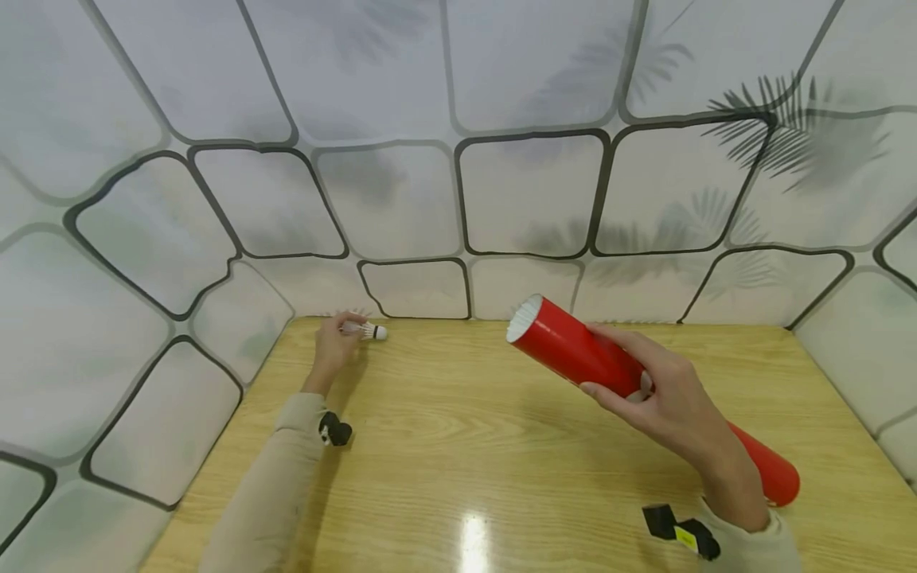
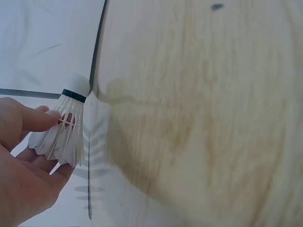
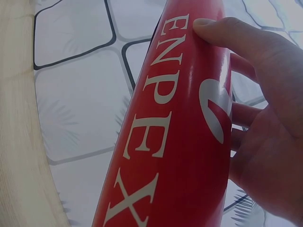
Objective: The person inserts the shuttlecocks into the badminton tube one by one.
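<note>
At the far left of the table, my left hand (image 1: pixel 337 342) holds a white shuttlecock (image 2: pixel 71 113) by its feathers. Thumb and fingers pinch the skirt, while the cork with its dark green band points away from the palm. My right hand (image 1: pixel 673 398) grips a red shuttlecock tube (image 1: pixel 580 346) around its side, tilted over the right half of the table. White, ridged feather edges show in the tube's mouth, which faces up and left. Pale "ENPEX" lettering runs along the tube in the right wrist view. Hand and wrist hide its middle in the head view.
The light wooden tabletop (image 1: pixel 430 446) spreads beneath both hands. A patterned cloth wall (image 1: pixel 530 199) with dark outlines and leaf prints rises along its back and sides. Black wrist devices sit at both sleeves.
</note>
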Demonstrator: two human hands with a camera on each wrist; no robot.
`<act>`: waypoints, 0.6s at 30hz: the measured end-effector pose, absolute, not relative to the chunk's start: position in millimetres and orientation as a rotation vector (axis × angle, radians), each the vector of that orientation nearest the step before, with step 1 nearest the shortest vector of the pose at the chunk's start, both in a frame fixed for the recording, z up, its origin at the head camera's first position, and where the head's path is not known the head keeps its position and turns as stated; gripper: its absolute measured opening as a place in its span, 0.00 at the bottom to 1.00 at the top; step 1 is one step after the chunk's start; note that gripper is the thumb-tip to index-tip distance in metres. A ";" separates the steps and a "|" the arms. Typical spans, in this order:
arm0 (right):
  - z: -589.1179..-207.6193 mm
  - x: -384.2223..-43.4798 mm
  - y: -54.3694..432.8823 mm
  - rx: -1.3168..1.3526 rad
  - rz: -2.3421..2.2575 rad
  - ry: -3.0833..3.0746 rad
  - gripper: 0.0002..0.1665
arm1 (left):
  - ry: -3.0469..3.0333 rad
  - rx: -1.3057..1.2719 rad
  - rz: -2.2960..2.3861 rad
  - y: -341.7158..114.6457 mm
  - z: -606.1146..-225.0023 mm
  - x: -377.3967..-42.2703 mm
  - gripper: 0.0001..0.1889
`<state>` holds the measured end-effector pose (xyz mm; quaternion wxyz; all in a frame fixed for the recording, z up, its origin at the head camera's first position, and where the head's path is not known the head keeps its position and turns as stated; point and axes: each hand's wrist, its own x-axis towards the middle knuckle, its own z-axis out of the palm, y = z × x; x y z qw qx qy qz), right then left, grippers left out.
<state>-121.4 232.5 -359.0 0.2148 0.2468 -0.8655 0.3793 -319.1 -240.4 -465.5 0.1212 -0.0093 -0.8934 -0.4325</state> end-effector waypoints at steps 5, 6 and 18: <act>-359.5 -121.7 231.9 0.681 1.057 -2.404 0.45 | -2.541 -0.016 -1.284 -242.0 -465.0 -311.1 0.11; -359.5 -122.0 231.7 0.681 1.060 -2.406 0.45 | -2.526 -0.017 -1.290 -242.0 -464.5 -309.5 0.11; -360.4 -121.4 232.8 0.672 1.061 -2.407 0.45 | -2.213 -0.208 -1.519 -209.9 -425.7 -282.7 0.11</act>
